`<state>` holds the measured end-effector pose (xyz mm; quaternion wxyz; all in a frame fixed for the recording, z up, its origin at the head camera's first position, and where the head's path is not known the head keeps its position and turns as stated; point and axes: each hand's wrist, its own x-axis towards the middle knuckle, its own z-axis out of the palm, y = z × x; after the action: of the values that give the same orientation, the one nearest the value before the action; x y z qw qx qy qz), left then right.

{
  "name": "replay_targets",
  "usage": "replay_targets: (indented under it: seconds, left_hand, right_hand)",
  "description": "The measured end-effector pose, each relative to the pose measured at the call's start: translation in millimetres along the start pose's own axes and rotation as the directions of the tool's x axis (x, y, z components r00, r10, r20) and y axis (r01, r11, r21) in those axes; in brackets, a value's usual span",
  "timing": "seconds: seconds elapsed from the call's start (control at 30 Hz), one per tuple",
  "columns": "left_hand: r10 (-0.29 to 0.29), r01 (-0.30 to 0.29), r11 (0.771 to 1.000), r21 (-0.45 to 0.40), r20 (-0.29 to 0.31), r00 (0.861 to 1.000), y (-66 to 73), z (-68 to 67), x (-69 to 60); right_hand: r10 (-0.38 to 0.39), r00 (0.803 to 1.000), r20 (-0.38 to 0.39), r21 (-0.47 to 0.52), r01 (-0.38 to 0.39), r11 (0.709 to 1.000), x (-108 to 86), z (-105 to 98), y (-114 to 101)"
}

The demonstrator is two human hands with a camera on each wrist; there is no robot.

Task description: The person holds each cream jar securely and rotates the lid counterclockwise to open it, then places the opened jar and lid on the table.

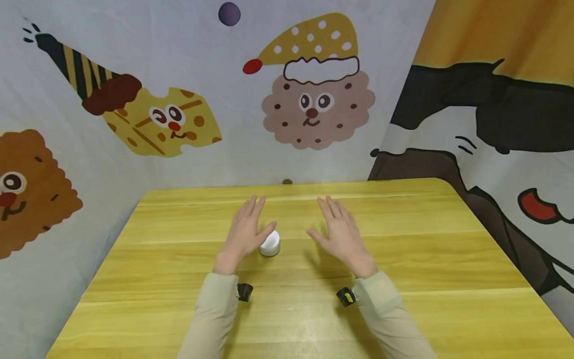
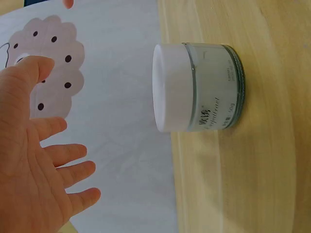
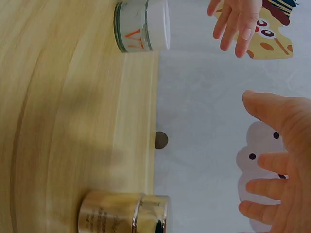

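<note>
A small glass jar with a white lid (image 1: pixel 270 245) stands upright on the table; printed text shows on its side in the left wrist view (image 2: pixel 209 92). My left hand (image 1: pixel 242 233) hovers just left of it, fingers spread, its thumb overlapping the lid's edge in the head view; the left wrist view shows a gap between hand (image 2: pixel 34 155) and jar. On the other side my right hand (image 1: pixel 343 237) is held up, palm inward, holding nothing. A shiny gold jar (image 3: pixel 112 213) stands below that hand (image 3: pixel 291 160) in the right wrist view; the head view does not show it.
The wooden table (image 1: pixel 287 319) has its far edge against a light cloth (image 1: pixel 242 164) printed with cartoon food characters. Each sleeved wrist carries a small black device, the left (image 1: pixel 244 292) and the right (image 1: pixel 346 296).
</note>
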<state>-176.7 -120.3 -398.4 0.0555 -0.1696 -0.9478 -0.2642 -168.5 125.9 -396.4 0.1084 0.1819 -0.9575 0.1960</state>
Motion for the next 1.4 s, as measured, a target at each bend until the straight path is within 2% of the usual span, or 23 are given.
replay_targets:
  seconds: [0.13, 0.27, 0.53, 0.7, 0.87, 1.0, 1.07, 1.2, 1.4]
  left_hand:
    - [0.016, -0.019, 0.998, -0.059, -0.038, 0.999, -5.8, 1.4, -3.5]
    - [-0.008, 0.003, 0.992, -0.123, -0.039, 0.999, -9.5, 1.5, -8.0]
    - [-0.047, 0.031, 0.96, -0.279, -0.053, 0.997, -18.8, 8.4, -14.2]
    - [-0.095, 0.061, 0.914, -0.4, -0.066, 0.993, -21.7, 12.5, -19.2]
    - [-0.173, 0.125, 0.835, -0.536, -0.041, 0.984, -26.6, 17.4, -25.1]
    - [-0.251, 0.172, 0.756, -0.632, -0.037, 0.967, -29.7, 21.8, -27.3]
    - [-0.278, 0.179, 0.729, -0.661, -0.047, 0.959, -31.2, 24.4, -27.7]
    - [-0.302, 0.185, 0.701, -0.688, -0.051, 0.952, -34.0, 28.7, -29.6]
    - [-0.302, 0.225, 0.672, -0.706, 0.017, 0.953, -37.3, 32.8, -33.9]
  right_hand:
    - [-0.017, 0.999, -0.047, 0.072, 0.021, 0.997, 1.6, 4, -2]
    - [-0.019, 0.996, -0.085, 0.151, 0.032, 0.988, 3.0, 8, -5]
    - [-0.013, 0.992, -0.124, 0.253, 0.045, 0.966, 4.2, 17, -9]
    - [0.01, 0.992, -0.125, 0.293, 0.027, 0.956, 4.5, 20, -11]
    - [-0.006, 0.99, -0.143, 0.377, 0.06, 0.924, 4.9, 26, -12]
    - [-0.007, 0.99, -0.141, 0.481, 0.075, 0.873, 6.2, 34, -13]
    - [0.013, 0.993, -0.122, 0.55, 0.056, 0.833, 6.8, 37, -13]
    - [0.058, 0.995, -0.077, 0.669, 0.009, 0.743, 7.3, 43, -15]
    - [0.098, 0.995, 0.005, 0.781, -0.065, 0.621, 8.9, 55, -16]
